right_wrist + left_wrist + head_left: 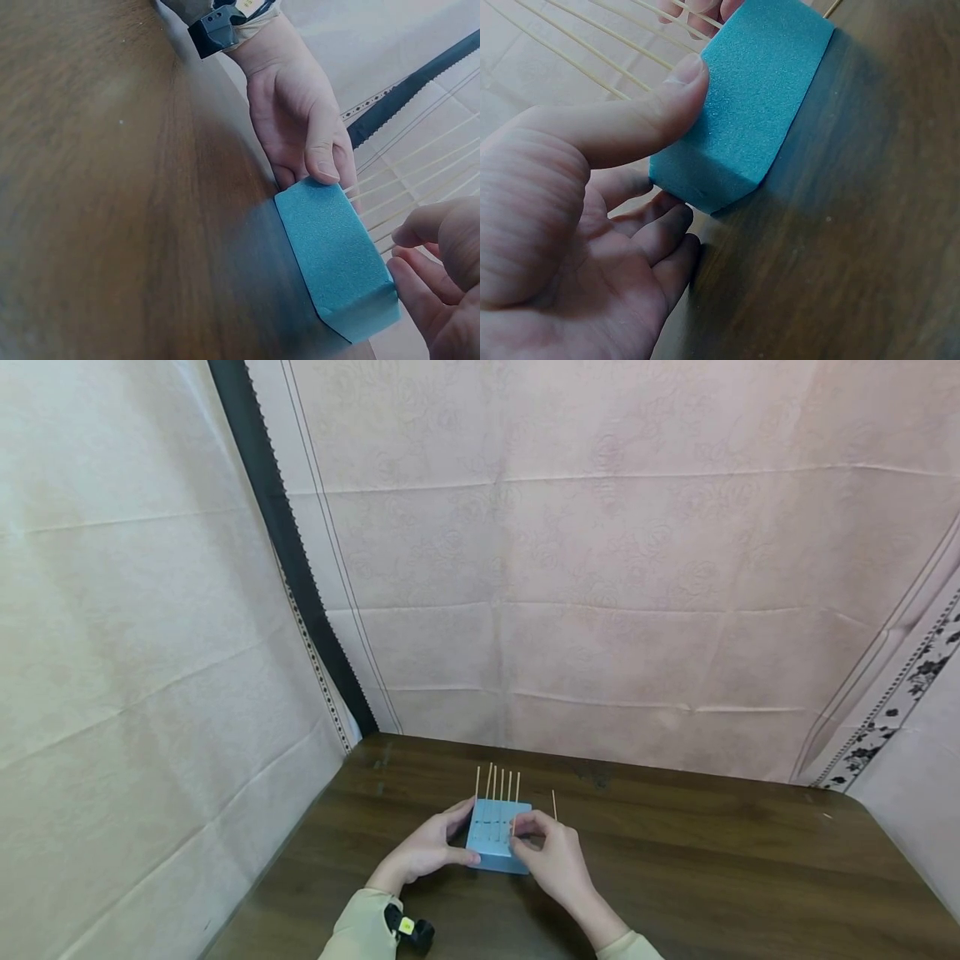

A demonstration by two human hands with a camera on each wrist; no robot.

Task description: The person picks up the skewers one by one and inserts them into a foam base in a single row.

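A light blue foam block (491, 862) sits on the table, with several thin wooden sticks (502, 783) standing up from its top along the far edge. My left hand (429, 846) grips the block's left end. In the left wrist view its thumb (660, 112) presses the near face while the fingers reach round the end. Over the block's right side, my right hand (553, 858) pinches a thin wooden stick (513, 828) between thumb and forefinger. Most of that stick is hidden by the fingers. The right wrist view shows those fingertips beside the block's top (334, 232).
Another thin stick (554, 805) shows just beyond my right hand. The dark wooden table (712, 868) extends far to the right. Pale cloth (600, 568) hangs behind it and at both sides. A black device (408, 928) is strapped to the left wrist.
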